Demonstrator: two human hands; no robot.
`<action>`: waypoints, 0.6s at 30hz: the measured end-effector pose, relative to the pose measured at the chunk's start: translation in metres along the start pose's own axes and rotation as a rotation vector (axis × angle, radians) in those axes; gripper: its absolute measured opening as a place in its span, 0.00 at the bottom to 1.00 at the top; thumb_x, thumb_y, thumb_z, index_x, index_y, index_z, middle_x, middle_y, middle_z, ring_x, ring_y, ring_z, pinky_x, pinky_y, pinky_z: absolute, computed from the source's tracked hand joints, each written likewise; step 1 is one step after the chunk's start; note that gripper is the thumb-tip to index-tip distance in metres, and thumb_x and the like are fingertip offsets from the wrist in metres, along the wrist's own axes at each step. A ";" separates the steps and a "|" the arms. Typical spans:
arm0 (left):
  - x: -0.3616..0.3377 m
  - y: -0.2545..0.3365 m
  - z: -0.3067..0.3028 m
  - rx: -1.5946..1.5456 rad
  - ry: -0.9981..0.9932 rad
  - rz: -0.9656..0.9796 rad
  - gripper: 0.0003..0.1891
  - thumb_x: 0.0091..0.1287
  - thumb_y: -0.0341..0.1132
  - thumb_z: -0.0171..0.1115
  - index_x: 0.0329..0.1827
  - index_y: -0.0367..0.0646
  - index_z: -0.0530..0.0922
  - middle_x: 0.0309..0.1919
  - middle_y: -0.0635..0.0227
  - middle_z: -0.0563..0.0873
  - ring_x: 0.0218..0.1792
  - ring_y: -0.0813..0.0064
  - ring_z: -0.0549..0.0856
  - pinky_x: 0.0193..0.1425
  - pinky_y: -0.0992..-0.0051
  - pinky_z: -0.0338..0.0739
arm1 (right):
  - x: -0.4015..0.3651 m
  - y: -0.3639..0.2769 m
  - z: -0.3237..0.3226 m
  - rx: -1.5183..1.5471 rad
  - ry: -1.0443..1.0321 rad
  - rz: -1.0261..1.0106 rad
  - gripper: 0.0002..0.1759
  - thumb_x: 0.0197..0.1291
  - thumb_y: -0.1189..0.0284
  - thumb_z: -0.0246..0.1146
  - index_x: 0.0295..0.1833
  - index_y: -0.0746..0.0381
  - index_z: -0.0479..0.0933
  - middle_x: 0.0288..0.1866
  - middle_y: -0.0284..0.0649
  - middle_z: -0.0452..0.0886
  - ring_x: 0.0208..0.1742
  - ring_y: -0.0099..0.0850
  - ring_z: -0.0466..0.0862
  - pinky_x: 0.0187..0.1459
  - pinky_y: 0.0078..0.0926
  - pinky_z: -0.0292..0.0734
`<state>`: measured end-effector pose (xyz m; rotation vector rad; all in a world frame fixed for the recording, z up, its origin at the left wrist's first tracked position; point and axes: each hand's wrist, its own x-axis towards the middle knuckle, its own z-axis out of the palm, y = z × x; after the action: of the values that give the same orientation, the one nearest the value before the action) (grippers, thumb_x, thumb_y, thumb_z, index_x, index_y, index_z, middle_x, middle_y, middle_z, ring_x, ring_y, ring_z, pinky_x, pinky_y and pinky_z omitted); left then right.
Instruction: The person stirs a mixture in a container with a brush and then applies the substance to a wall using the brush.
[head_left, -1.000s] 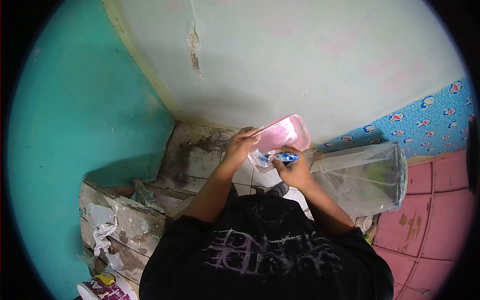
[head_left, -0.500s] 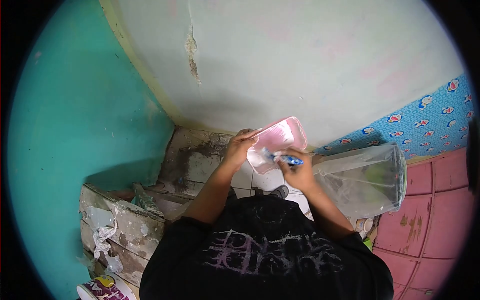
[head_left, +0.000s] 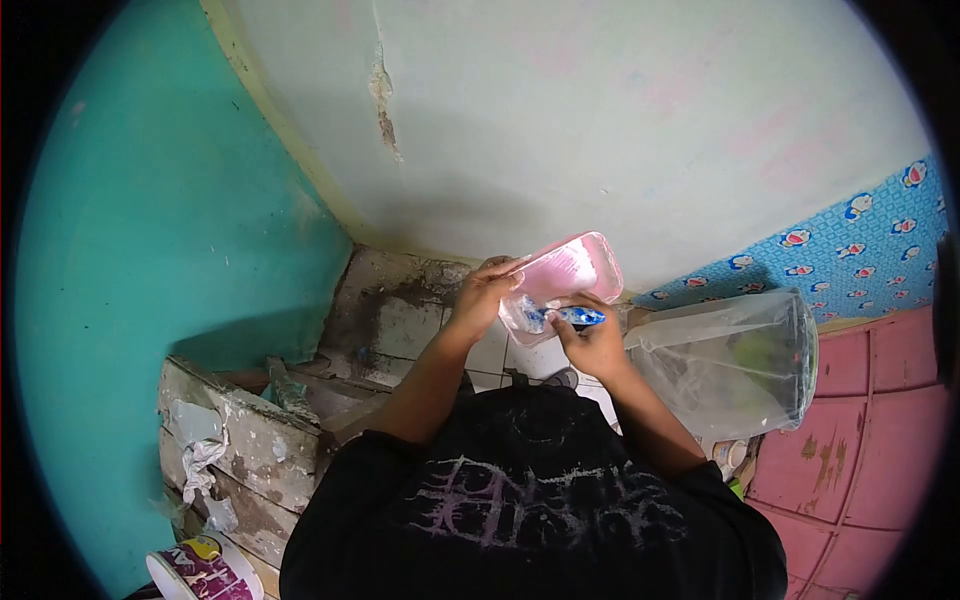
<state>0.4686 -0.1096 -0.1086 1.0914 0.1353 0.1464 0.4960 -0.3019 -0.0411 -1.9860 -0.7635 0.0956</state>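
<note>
The left hand (head_left: 484, 295) grips the light-looking pink tray (head_left: 545, 281) by its rim; the right hand (head_left: 598, 348) clasps a likely slippery blue-handled tool (head_left: 586, 315).

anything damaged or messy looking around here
Yes. The pale wall has a crack with a ragged patch where the surface has broken away. The pink panels at right show scraped brown marks, and the floor in the corner is darkly stained. The wooden boards at left look worn and blotched.
</note>
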 end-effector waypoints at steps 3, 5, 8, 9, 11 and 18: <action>0.003 -0.001 0.009 0.021 -0.003 -0.011 0.16 0.67 0.27 0.60 0.57 0.34 0.81 0.50 0.68 0.80 0.51 0.77 0.79 0.59 0.78 0.70 | 0.005 -0.007 -0.021 0.024 0.058 0.021 0.08 0.54 0.79 0.67 0.41 0.67 0.81 0.39 0.47 0.84 0.39 0.40 0.85 0.44 0.28 0.77; 0.008 -0.014 0.010 -0.013 -0.003 -0.021 0.16 0.67 0.27 0.60 0.57 0.33 0.81 0.50 0.69 0.79 0.51 0.77 0.79 0.60 0.78 0.70 | 0.009 -0.003 -0.039 0.055 0.115 -0.012 0.08 0.54 0.79 0.67 0.41 0.67 0.81 0.38 0.47 0.83 0.38 0.40 0.85 0.42 0.27 0.77; 0.010 -0.010 0.026 0.017 -0.010 -0.002 0.15 0.68 0.27 0.59 0.57 0.33 0.81 0.48 0.70 0.79 0.51 0.78 0.78 0.59 0.78 0.70 | 0.011 0.004 -0.060 -0.043 0.196 -0.122 0.08 0.54 0.79 0.67 0.41 0.66 0.82 0.37 0.47 0.83 0.36 0.43 0.84 0.41 0.28 0.78; 0.011 -0.010 0.034 0.010 -0.008 -0.010 0.15 0.68 0.26 0.59 0.57 0.33 0.81 0.48 0.70 0.79 0.51 0.78 0.78 0.58 0.79 0.70 | 0.010 0.006 -0.067 -0.085 0.216 -0.159 0.08 0.53 0.79 0.66 0.41 0.66 0.81 0.37 0.47 0.82 0.36 0.44 0.84 0.41 0.29 0.79; 0.015 -0.012 0.050 -0.002 -0.003 -0.027 0.15 0.68 0.26 0.59 0.56 0.33 0.81 0.48 0.70 0.79 0.50 0.79 0.78 0.58 0.79 0.70 | 0.005 0.011 -0.077 -0.222 0.170 -0.148 0.09 0.52 0.78 0.66 0.41 0.65 0.82 0.37 0.47 0.82 0.37 0.45 0.84 0.41 0.33 0.80; 0.036 -0.046 0.112 0.034 0.033 -0.055 0.16 0.67 0.29 0.60 0.56 0.32 0.81 0.49 0.69 0.80 0.52 0.77 0.79 0.58 0.78 0.69 | -0.021 0.040 -0.103 -0.259 -0.113 -0.186 0.12 0.48 0.75 0.66 0.42 0.61 0.81 0.39 0.44 0.80 0.38 0.46 0.82 0.41 0.40 0.80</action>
<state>0.5265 -0.2213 -0.0999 1.1184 0.1978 0.1126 0.5360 -0.4060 -0.0240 -2.1546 -1.0756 -0.0022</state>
